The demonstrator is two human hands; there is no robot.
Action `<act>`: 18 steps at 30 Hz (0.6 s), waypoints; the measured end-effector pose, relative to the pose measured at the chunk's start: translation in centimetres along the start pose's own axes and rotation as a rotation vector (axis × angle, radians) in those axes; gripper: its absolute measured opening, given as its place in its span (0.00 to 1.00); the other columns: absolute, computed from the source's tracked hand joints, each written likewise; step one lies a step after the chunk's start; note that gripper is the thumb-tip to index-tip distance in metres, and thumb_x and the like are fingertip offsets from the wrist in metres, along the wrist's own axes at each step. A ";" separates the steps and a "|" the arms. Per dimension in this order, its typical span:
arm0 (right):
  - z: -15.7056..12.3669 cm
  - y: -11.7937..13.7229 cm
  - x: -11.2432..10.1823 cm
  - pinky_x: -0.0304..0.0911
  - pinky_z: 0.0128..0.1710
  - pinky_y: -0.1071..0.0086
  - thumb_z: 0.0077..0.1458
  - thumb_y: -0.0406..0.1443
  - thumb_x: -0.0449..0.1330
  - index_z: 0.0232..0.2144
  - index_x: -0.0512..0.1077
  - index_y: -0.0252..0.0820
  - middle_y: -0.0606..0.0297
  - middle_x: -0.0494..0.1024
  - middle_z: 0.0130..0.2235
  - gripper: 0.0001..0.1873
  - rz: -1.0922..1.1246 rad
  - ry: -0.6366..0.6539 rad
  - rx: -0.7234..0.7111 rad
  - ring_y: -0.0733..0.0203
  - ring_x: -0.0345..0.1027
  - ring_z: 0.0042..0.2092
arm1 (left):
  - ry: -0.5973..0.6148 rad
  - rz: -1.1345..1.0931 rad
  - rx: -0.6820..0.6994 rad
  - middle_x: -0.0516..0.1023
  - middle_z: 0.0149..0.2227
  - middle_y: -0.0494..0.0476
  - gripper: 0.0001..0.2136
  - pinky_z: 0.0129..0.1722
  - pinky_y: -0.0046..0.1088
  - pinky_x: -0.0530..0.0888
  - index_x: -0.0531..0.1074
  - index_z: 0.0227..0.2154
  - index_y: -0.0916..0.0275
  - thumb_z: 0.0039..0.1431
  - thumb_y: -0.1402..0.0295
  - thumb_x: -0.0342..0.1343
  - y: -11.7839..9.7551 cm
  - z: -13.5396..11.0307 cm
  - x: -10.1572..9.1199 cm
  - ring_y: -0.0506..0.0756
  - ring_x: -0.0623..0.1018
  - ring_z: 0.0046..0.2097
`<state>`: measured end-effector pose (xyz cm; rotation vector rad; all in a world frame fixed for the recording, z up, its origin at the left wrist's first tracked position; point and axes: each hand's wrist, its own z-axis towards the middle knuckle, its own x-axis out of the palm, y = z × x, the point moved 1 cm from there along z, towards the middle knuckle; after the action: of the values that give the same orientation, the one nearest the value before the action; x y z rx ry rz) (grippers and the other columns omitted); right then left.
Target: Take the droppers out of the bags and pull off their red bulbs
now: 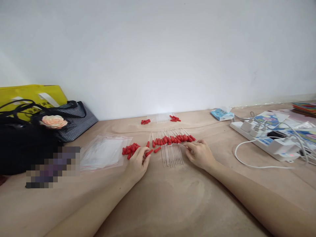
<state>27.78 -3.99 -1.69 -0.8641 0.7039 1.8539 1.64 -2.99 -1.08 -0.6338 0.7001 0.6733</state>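
My left hand (pixel 138 164) is closed with a red rubber dropper bulb (pixel 149 152) between thumb and fingers. A loose bulb (pixel 157 150) lies just right of it, and a pile of red bulbs (pixel 130 148) sits behind its knuckles. In a pinch, my right hand (pixel 199 155) holds a thin clear glass dropper tube (pixel 182 145), which points left. Below that tube lies a row of bare glass tubes (pixel 171 156), side by side. Beyond both hands, assembled droppers (pixel 170 139) rest in a row, red bulbs toward me and tips toward the wall.
Clear zip bags (pixel 103 153) lie on the left, near black and striped bags (pixel 76 118). Further back are two small groups of bulbs (pixel 145 121) and a plastic bag (pixel 161 118). On the right stand a power strip (pixel 269 144) with cables and a blue tissue pack (pixel 222 114).
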 end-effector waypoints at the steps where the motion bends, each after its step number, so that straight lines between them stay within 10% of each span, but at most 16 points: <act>1: 0.0 0.1 0.0 0.48 0.37 0.68 0.50 0.30 0.49 0.33 0.71 0.43 0.68 0.77 0.27 0.12 -0.013 -0.001 0.001 0.65 0.68 0.29 | 0.018 -0.011 -0.027 0.68 0.29 0.51 0.05 0.28 0.26 0.70 0.64 0.34 0.62 0.55 0.70 0.46 0.1 0.1 0.1 0.49 0.70 0.27; 12: -0.2 1.7 0.4 0.46 0.33 0.68 0.48 0.29 0.48 0.34 0.71 0.41 0.63 0.76 0.32 0.14 -0.120 0.111 0.097 0.64 0.66 0.29 | 0.149 -0.162 -0.215 0.68 0.27 0.49 0.08 0.26 0.25 0.70 0.62 0.27 0.62 0.49 0.65 0.55 -0.1 0.9 0.9 0.48 0.71 0.25; 18: -0.4 2.2 0.5 0.48 0.35 0.67 0.51 0.32 0.49 0.38 0.69 0.43 0.61 0.74 0.35 0.13 -0.069 0.137 0.112 0.59 0.64 0.38 | -0.005 0.090 -0.095 0.72 0.30 0.55 0.06 0.33 0.31 0.69 0.66 0.29 0.62 0.54 0.66 0.47 -0.3 1.8 -0.9 0.54 0.71 0.33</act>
<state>25.76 -4.94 -2.08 -0.9364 0.8444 1.6891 1.99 -2.15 0.73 -0.6908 0.6982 0.7949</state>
